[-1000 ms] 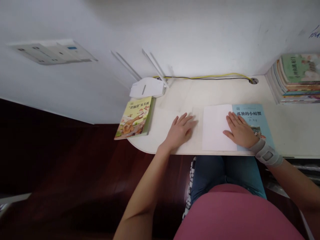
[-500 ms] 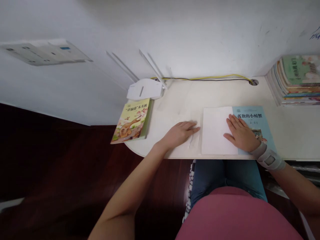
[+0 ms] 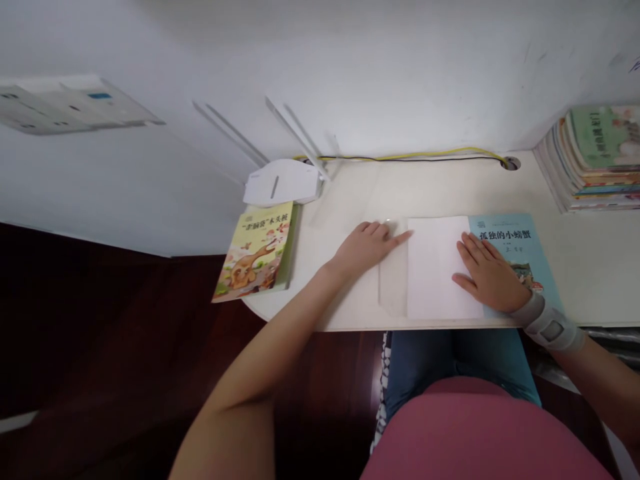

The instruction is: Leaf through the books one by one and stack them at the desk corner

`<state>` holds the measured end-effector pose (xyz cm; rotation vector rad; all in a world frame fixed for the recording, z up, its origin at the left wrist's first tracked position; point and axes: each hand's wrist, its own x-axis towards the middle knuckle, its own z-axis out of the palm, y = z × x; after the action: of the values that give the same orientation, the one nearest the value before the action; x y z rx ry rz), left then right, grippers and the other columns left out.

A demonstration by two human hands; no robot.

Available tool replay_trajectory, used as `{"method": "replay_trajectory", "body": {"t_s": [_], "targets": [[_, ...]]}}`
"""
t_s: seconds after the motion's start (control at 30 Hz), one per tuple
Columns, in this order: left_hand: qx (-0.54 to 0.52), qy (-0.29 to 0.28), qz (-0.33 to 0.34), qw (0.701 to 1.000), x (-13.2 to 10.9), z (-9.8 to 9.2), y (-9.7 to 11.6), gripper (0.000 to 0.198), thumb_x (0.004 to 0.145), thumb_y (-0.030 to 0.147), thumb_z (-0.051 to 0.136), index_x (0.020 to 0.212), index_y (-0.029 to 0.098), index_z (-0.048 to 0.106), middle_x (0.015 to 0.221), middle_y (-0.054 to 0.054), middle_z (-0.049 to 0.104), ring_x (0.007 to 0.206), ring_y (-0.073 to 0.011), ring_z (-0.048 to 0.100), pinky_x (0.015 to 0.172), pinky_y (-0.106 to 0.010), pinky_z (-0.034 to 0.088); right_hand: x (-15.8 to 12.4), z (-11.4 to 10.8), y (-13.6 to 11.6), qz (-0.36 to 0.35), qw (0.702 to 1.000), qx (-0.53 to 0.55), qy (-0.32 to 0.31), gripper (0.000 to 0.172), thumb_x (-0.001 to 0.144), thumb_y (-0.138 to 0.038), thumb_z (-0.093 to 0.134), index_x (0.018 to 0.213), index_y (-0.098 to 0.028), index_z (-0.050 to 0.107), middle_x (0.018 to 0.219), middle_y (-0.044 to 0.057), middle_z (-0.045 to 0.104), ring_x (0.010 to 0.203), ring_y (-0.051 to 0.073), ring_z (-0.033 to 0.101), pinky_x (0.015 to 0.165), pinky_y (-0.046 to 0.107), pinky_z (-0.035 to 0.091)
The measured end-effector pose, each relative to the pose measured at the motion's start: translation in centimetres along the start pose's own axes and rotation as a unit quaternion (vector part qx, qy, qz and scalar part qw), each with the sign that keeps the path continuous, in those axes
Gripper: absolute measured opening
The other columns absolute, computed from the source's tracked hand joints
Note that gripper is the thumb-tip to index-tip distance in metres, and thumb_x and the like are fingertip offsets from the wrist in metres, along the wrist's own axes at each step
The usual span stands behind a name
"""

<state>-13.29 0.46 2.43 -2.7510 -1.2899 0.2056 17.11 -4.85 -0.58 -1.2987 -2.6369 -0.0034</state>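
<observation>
A blue book (image 3: 543, 267) lies near the desk's front edge, its white inner flap (image 3: 435, 267) folded out to the left. My right hand (image 3: 487, 275) rests flat over the border between flap and blue cover, fingers stretched. Along the flap's left side runs a strip of clear plastic film (image 3: 393, 290), apparently a book cover. My left hand (image 3: 365, 248) lies at the film's upper part. Its index finger points out to the flap's upper left edge, while the other fingers are bent; nothing shows in its grasp.
A white router (image 3: 284, 183) with raised antennas stands by the wall, and a yellow-green book (image 3: 257, 253) leans out over the desk's left end. Stacked books (image 3: 583, 167) are at the right. Yellow and black cables (image 3: 425, 157) run along the back into a hole (image 3: 510, 163).
My left hand has moved up along the film, its index finger now reaching the flap's edge. More clear film shows below it. My right hand stays on the book; the view shifted slightly.
</observation>
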Motion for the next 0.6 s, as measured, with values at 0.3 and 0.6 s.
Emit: {"method": "replay_trajectory", "body": {"t_s": [0.3,0.6], "targets": [[-0.061,-0.014,-0.082,0.995,2.9,0.5,-0.2,0.055,0.091,0.014,0.03,0.14,0.034,0.043,0.109,-0.012,0.054,0.101,-0.026,0.051,0.085,-0.039,0.043,0.1,-0.4,-0.2,-0.001,1.0,-0.002,-0.008,0.064,0.096,-0.047,0.035,0.142,-0.002,0.037,0.15,0.024,0.034,0.142,0.031,0.028,0.114,0.049,0.026],[-0.115,0.067,-0.218,0.967,0.5,1.5,0.6,0.041,0.093,0.018,0.032,0.125,0.014,0.057,0.117,-0.016,0.057,0.108,-0.0272,0.053,0.091,-0.042,0.044,0.1,-0.1,0.1,-0.009,1.0,-0.017,0.01,0.064,0.097,-0.047,0.031,0.14,0.0,0.04,0.149,0.024,0.036,0.141,0.031,0.029,0.113,0.048,0.027]]}}
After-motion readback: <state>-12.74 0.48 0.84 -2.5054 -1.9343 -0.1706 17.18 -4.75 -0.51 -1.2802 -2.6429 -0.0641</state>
